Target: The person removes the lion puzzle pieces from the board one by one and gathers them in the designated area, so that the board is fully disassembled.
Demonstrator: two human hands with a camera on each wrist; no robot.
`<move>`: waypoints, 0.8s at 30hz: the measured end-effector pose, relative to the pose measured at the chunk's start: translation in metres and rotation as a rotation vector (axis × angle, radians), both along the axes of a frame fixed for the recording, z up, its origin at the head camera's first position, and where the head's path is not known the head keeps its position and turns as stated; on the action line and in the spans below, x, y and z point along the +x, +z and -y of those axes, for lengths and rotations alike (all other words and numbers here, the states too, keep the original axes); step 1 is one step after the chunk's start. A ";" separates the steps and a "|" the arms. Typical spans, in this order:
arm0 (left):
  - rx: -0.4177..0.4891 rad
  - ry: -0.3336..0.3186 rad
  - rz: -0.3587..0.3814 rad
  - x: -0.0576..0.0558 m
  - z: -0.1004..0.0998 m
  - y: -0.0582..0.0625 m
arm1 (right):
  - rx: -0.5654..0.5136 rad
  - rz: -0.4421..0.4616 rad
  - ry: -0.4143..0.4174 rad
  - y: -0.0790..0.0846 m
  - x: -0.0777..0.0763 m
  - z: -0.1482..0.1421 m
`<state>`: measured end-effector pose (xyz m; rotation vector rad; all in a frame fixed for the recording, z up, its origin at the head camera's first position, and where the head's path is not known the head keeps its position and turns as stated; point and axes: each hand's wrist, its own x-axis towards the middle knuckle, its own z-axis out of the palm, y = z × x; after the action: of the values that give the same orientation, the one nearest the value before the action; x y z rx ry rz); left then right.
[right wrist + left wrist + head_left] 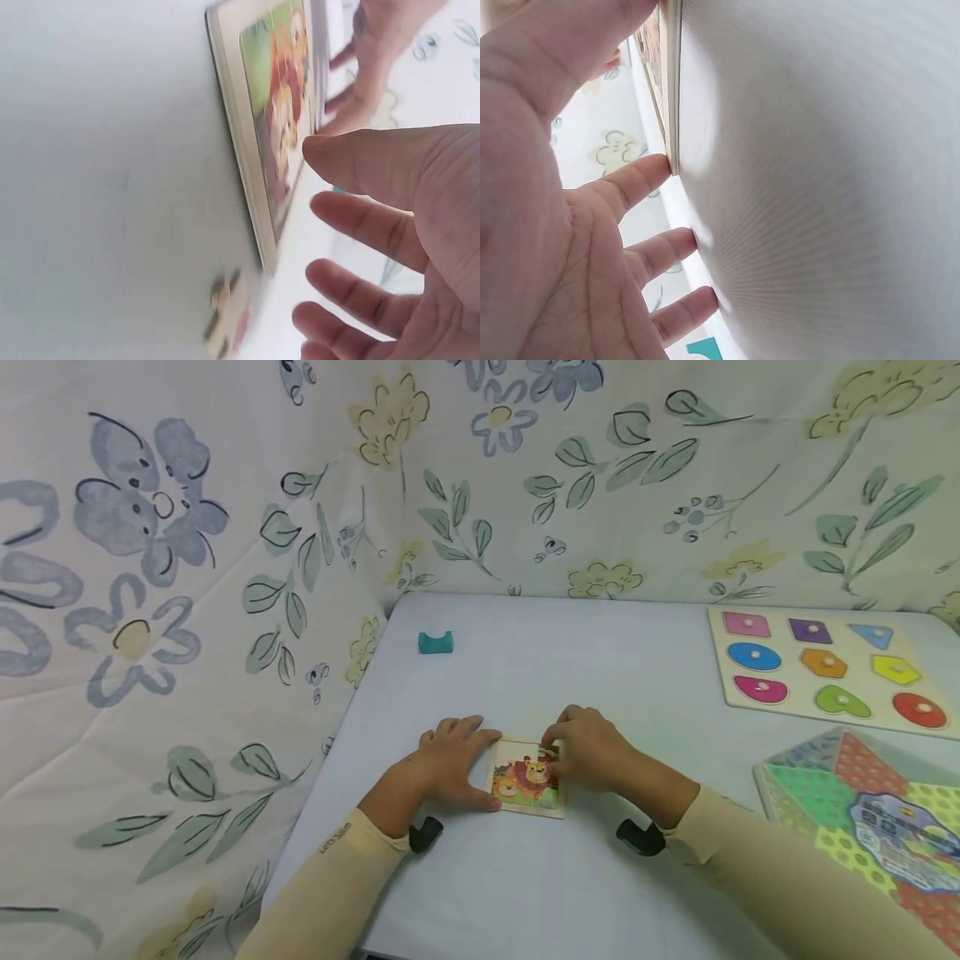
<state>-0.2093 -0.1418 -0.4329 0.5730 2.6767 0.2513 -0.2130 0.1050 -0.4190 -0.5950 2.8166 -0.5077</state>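
A small wooden jigsaw puzzle (pixel 525 777) with a lion picture lies in a pale frame on the table. My left hand (pixel 450 764) rests at its left side, thumb touching near the lower left corner and index fingertip (pixel 660 166) at the upper left corner. The other left fingertips touch the table. Over the puzzle's upper right side is my right hand (pixel 592 752). In the right wrist view its thumb (pixel 352 161) is near the picture, fingers extended and apart, with nothing visible between them. A loose puzzle piece (pixel 229 315) lies beside the frame, blurred; the right hand seems to hide it in the head view.
A teal notched block (pixel 436 642) stands at the back left. At the back right lies a shape board (pixel 787 635) with several knobbed pieces. A colourful patterned package (pixel 802 781) sits at the right. Floral cloth (pixel 525 527) hangs behind the white table (pixel 495 885).
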 end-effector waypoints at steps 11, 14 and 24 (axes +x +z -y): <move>0.010 0.000 0.000 0.001 0.001 0.001 | 0.017 0.011 0.019 -0.010 0.000 0.013; 0.006 0.005 0.000 0.001 0.000 0.001 | -0.001 0.025 0.008 -0.010 0.001 0.013; -0.006 0.006 0.001 0.001 0.000 0.001 | -0.017 -0.076 0.025 -0.014 0.007 0.011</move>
<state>-0.2081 -0.1413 -0.4321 0.5630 2.6775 0.2449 -0.2059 0.0941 -0.4328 -0.6652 2.8754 -0.5152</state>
